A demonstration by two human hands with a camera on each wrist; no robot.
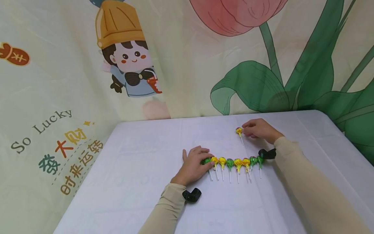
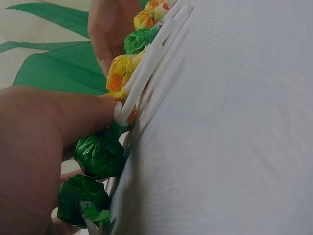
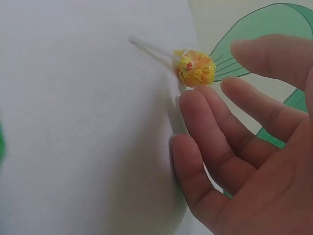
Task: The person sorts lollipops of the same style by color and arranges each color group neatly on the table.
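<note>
Several wrapped lollipops, yellow and green, lie side by side in a row on the white cloth, sticks toward me. At the row's left end my left hand (image 1: 193, 165) holds a green lollipop (image 2: 99, 154) between its thumb in front and its fingers behind; another green lollipop (image 2: 82, 199) is close by, and the hand partly hides both. Farther back lies a separate yellow lollipop (image 1: 239, 130), its stick toward me. Beside its head is my right hand (image 1: 260, 130), with loosely bent, spread fingers (image 3: 195, 105) near the wrapper and no grip on it.
The white-covered table (image 1: 140, 195) ends at a back edge just beyond the separate lollipop. Behind it hangs a printed curtain (image 1: 181, 65) with a tulip and a cartoon figure. A black wrist camera (image 1: 267, 153) sits close to the right-end green lollipop (image 1: 260, 161).
</note>
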